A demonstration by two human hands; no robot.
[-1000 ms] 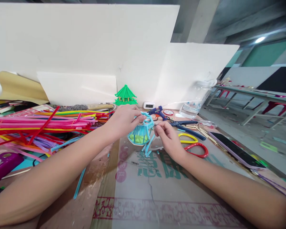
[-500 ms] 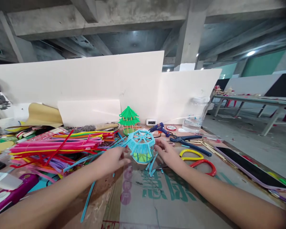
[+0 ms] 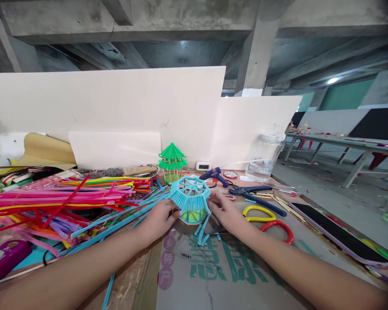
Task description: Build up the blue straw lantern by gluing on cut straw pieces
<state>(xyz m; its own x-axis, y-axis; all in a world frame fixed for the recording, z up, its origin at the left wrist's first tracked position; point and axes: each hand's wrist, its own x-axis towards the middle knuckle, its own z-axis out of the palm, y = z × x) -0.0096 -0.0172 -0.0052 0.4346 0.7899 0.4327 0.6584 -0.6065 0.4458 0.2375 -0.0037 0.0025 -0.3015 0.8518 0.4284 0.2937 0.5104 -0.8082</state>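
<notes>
A small blue pavilion model (image 3: 190, 198) made of pipe cleaners stands on the cardboard-covered table (image 3: 220, 267), with a spoked roof and a green base. My left hand (image 3: 160, 217) rests against its left side with the fingers curled at its base. On the model's right side, my right hand (image 3: 224, 211) touches it with the fingers spread. A few loose blue pieces (image 3: 203, 230) lie just in front of the model.
A big heap of coloured pipe cleaners (image 3: 67, 198) fills the left. Behind stand a green pavilion model (image 3: 172, 160), a small clock (image 3: 202, 165), a blue glue gun (image 3: 215, 175), a plastic jar (image 3: 265, 157). Pliers (image 3: 255, 193), yellow and red loops (image 3: 271, 219) and a phone (image 3: 338, 232) lie right.
The blue model was held up in both hands a second ago; now it stands on the table with a hand at each side. The camera has tilted upward.
</notes>
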